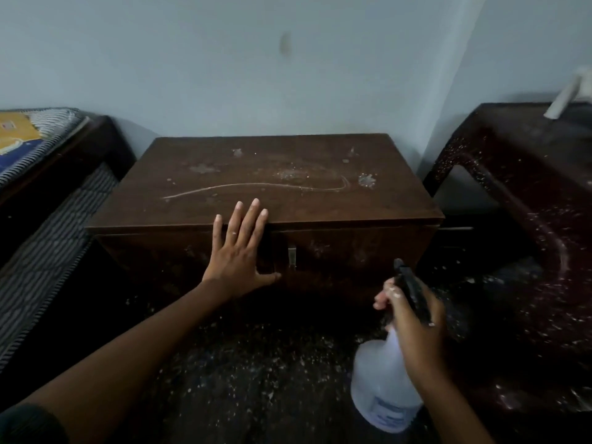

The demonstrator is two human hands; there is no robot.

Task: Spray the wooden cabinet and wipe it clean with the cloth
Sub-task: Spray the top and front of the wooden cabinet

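Note:
A dark wooden cabinet [288, 193] stands against the wall, its top marked with pale stains and a long curved scratch. My left hand [238, 251] lies flat with straight fingers against the cabinet's front upper edge, left of a small metal latch [291, 256]. My right hand [413, 318] grips the neck of a translucent spray bottle [381, 389] with a black trigger head, its nozzle pointing at the cabinet's front. No cloth is in view.
A bed with a striped mattress [48, 225] stands to the left. A dark speckled plastic table [519, 174] stands to the right, with a white object [567, 97] on it. The dark floor [256, 363] in front is littered with pale specks.

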